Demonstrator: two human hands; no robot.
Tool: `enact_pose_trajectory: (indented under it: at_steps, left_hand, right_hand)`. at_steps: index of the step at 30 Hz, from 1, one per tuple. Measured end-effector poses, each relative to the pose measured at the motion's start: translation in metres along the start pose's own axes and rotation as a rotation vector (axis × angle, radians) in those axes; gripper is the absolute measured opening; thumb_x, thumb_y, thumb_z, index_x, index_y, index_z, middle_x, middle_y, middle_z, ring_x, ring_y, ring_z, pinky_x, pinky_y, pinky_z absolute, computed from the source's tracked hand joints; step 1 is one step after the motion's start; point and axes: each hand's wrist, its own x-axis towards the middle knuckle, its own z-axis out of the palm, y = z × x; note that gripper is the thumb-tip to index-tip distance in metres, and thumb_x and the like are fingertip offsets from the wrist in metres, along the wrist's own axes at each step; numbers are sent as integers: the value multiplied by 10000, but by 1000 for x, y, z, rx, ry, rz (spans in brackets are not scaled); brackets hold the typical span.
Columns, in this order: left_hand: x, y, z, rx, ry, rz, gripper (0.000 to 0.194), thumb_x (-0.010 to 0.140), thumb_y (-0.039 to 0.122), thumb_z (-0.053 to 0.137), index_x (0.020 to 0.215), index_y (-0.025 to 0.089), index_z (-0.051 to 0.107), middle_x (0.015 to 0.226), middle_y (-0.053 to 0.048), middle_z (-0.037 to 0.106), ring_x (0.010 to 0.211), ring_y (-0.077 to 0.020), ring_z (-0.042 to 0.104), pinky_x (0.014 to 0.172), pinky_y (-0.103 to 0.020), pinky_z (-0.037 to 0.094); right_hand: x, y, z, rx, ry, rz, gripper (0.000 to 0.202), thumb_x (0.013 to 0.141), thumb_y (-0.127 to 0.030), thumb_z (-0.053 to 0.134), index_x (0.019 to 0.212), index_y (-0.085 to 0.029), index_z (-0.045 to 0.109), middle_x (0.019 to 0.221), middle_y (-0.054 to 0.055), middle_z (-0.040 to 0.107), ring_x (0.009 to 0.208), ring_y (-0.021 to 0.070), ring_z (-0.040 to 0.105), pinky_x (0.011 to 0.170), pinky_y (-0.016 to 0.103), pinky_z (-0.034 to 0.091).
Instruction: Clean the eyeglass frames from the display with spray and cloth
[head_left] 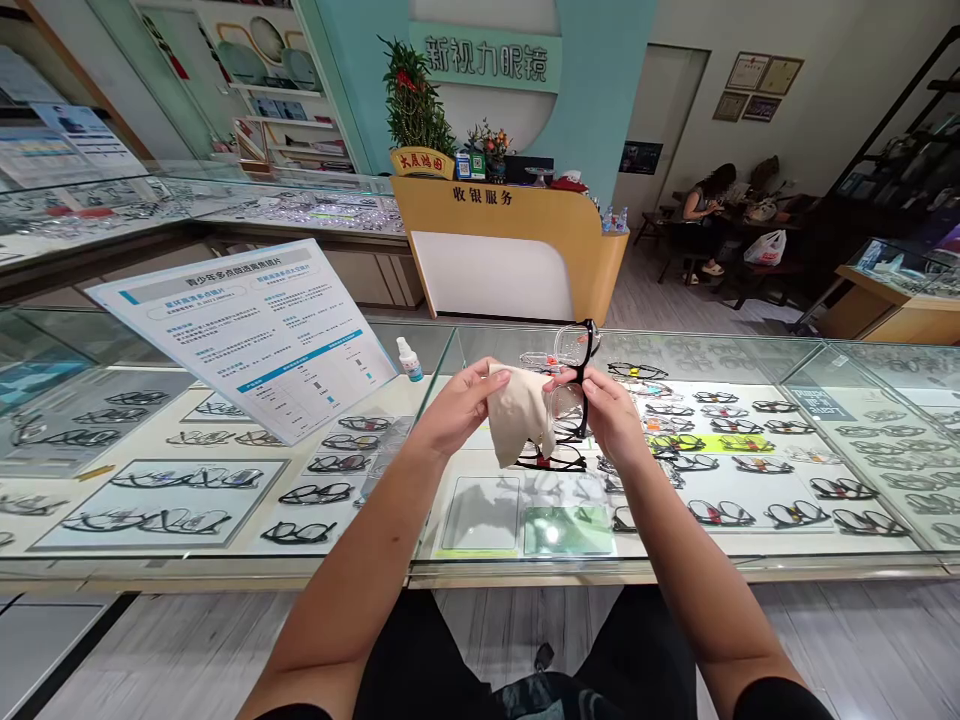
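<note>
In my right hand (611, 405) I grip a pair of black-framed eyeglasses (580, 370), held upright on edge above the glass counter. My left hand (469, 400) pinches a cream-coloured cleaning cloth (517, 412), which hangs down beside the glasses. The cloth's right edge reaches the fingers of my right hand near the lenses; whether it touches a lens I cannot tell. Beyond my left hand, a small white spray bottle (409, 360) with a blue lower part stands on the counter top.
The glass display counter (675, 568) spans the view, with rows of eyeglasses (795, 513) inside. A printed sheet (247, 335) stands tilted at left. Farther off are a cashier desk (517, 215) and a seated person (705, 205) at a table.
</note>
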Motion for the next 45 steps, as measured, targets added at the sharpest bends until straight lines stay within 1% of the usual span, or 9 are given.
enact_pose_trajectory:
  at_steps: [5,10,16,21,26,30,35,40,45]
  left_hand:
    - [0,-1,-1,34,160,152,663,689,654,1038,864,204,583,717,49,674,647,-95,594,652,-216,481]
    - [2,-9,-2,88,273,287,659,756,713,971,922,237,545,700,45,687,605,-123,607,593,-230,460]
    - [-3,-17,9,189,311,387,593,907,725,848,943,269,470,629,97,459,501,-106,407,496,-240,285]
    - [-8,-24,24,309,374,548,528,986,652,811,913,244,483,741,71,442,619,-99,440,591,-217,390]
    - [-10,-31,29,385,224,506,474,1028,623,763,924,239,506,1145,-72,786,833,-157,715,773,-290,585]
    - [-12,-29,29,483,186,522,430,1061,634,699,946,223,646,1467,-191,780,1225,-303,787,944,-384,632]
    - [-8,-29,29,409,231,490,475,1049,655,691,938,195,730,1540,-214,740,1198,-327,804,704,-314,620]
    - [-2,-26,25,139,213,359,580,799,518,997,1142,213,642,1199,-108,818,854,-163,755,658,-236,582]
    - [-1,-10,16,41,-89,96,605,750,512,1036,1111,187,675,683,38,664,539,-109,546,546,-243,449]
  right_hand:
    - [0,5,-4,-109,43,-90,355,1070,-592,688,1113,-273,838,1185,73,856,1304,312,725,1237,455,481]
    - [-5,-1,11,-230,-99,-54,477,1068,-694,654,1084,-263,857,1147,77,850,1177,320,743,1139,459,511]
    - [-9,10,30,-314,-77,-2,556,1063,-745,632,1069,-246,877,1134,91,833,1123,302,699,1100,443,484]
    - [-6,19,30,-374,-33,25,528,1080,-702,609,1023,-241,861,1045,74,786,1045,280,661,1037,423,470]
    - [-5,21,31,-354,-44,6,513,1056,-705,628,866,-241,737,887,36,693,958,259,623,979,406,465]
    - [-3,21,31,-344,-45,23,522,1037,-730,636,882,-239,721,892,35,665,954,256,609,965,401,472]
    - [-3,19,31,-310,-100,35,552,1041,-757,620,878,-239,724,921,37,692,1014,264,639,1035,404,474]
    - [-3,18,28,-267,-168,54,552,1046,-757,633,941,-239,791,980,46,752,999,257,665,1014,391,501]
    - [-2,16,25,-162,-244,123,576,1006,-790,671,968,-242,845,1029,71,824,1070,287,737,1085,424,549]
